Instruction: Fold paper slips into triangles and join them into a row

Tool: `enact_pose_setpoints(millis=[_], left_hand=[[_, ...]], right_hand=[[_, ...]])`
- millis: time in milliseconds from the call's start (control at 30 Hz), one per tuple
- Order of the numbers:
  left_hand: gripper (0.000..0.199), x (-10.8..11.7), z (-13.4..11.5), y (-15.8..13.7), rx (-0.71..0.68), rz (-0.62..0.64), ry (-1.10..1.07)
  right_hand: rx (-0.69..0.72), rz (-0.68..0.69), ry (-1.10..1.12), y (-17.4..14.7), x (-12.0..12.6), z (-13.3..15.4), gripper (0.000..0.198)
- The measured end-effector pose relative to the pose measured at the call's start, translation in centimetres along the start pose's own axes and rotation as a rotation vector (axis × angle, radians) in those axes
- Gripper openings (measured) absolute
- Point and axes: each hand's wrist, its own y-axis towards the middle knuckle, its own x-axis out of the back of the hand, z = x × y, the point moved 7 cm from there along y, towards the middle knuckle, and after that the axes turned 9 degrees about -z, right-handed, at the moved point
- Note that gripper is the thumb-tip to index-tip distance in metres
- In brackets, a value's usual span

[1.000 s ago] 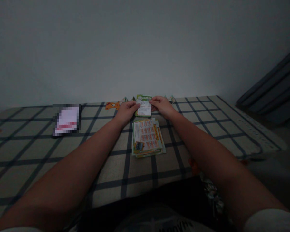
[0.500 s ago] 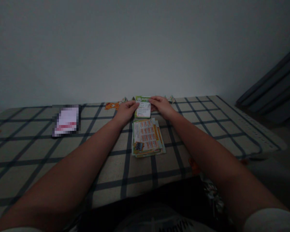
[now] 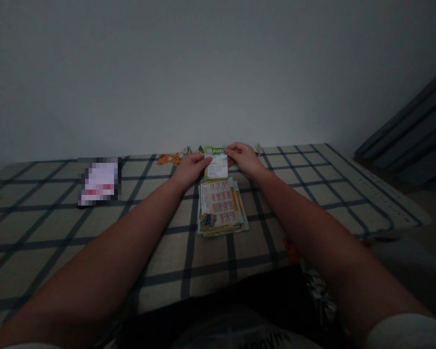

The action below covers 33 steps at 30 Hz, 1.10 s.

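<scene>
Between my hands, near the wall, lies a small green-and-white printed leaflet (image 3: 218, 168); whether others lie under it I cannot tell. My left hand (image 3: 192, 169) grips its left edge, thumb on top. At its upper right corner, the thumb and fingers of my right hand (image 3: 242, 157) are pinched together. Just nearer to me, a loose stack of printed leaflets (image 3: 220, 206) rests on the checked tablecloth, its sheets slightly fanned. The top sheet carries orange print and a small dark picture.
A phone-like object (image 3: 101, 180), blurred out, lies at the left on the tablecloth (image 3: 160, 264). The table backs onto a grey wall (image 3: 218, 72). Small patterned pieces (image 3: 193, 150) sit by the wall behind my hands. A dark curtain (image 3: 414, 126) hangs at the right.
The top leaflet has shifted slightly right and toward me, now offset from green paper at its left edge. My right hand has edged up a little; the stack has stayed put.
</scene>
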Motion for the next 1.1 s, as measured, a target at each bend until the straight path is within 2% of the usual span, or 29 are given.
enact_pose_setpoints(millis=[100,200,367,567,667,800,933,1100], left_hand=[[0.044,0.2,0.3,0.2,-0.025,0.004,0.037],[0.042,0.3,0.3,0.3,-0.055,0.006,0.071],[0.041,0.3,0.1,0.3,-0.067,-0.006,0.11],[0.047,0.4,0.2,0.4,-0.059,-0.05,0.023],[0.048,0.6,0.1,0.5,-0.06,-0.08,0.005],[0.047,0.4,-0.1,0.3,-0.041,-0.07,-0.034],[0.039,0.1,-0.2,0.2,-0.026,-0.034,-0.066],[0.037,0.3,-0.8,0.2,-0.094,-0.074,0.002]], right_hand=[[-0.007,-0.007,0.024,-0.1,0.1,-0.1,0.001],[0.018,-0.01,0.029,0.1,0.1,0.0,0.007],[0.026,-0.025,-0.011,0.2,0.2,-0.1,0.002],[-0.081,0.039,0.052,-0.2,-0.3,-0.7,0.019],[-0.109,0.086,0.066,-0.5,-0.7,-1.0,0.006],[-0.067,0.077,0.073,-0.3,-0.7,-0.8,0.015],[-0.047,0.04,0.041,0.0,-0.4,-0.7,0.015],[-0.086,0.04,0.073,0.0,-0.4,-1.1,0.003]])
